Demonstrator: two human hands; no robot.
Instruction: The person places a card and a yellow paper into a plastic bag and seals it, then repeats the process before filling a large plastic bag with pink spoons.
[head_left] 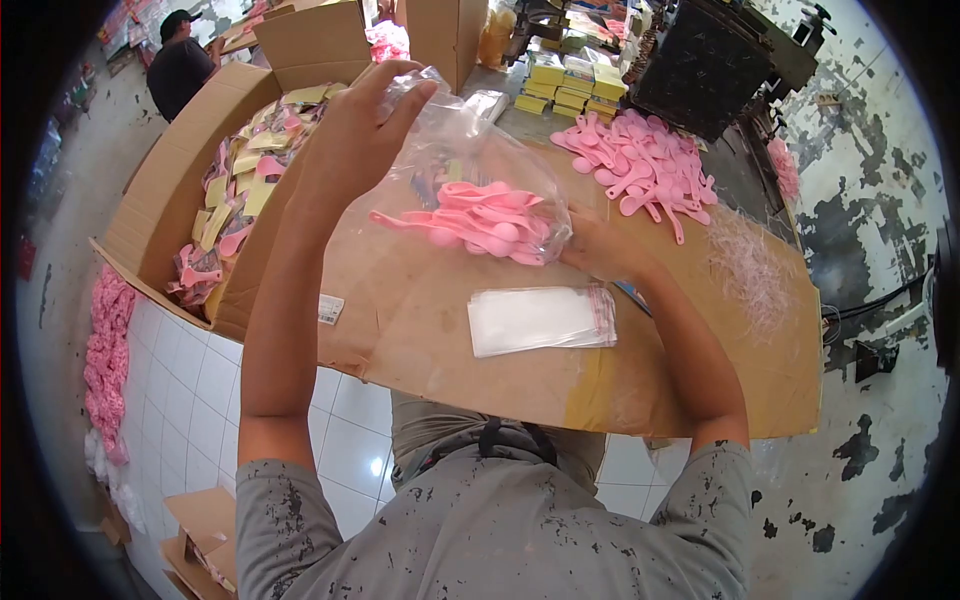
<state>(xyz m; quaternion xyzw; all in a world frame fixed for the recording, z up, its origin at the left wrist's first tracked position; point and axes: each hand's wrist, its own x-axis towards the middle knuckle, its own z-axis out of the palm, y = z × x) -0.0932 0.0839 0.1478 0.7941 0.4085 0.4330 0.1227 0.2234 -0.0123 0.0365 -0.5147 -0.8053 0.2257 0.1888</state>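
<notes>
A large clear plastic bag (440, 125) hangs over the cardboard-covered table (420, 330), with several pink spoons (485, 220) at its lower end. My left hand (375, 125) is raised at the bag's upper left edge, its thumb and fingers closed on the plastic. At the bag's lower right, my right hand (600, 245) reaches to the plastic beside the spoons; its fingertips are hidden behind the bag. In front of the bag lies a stack of clear flat sleeves (540, 320). Further right is a loose pile of pink spoons (640, 165).
An open carton (150, 220) of packed spoons and yellow cards stands at the left. Yellow card stacks (575, 85) and a dark machine (700, 65) are at the back. Plastic scraps (750, 270) lie at the right. A person (180, 65) sits at the far left.
</notes>
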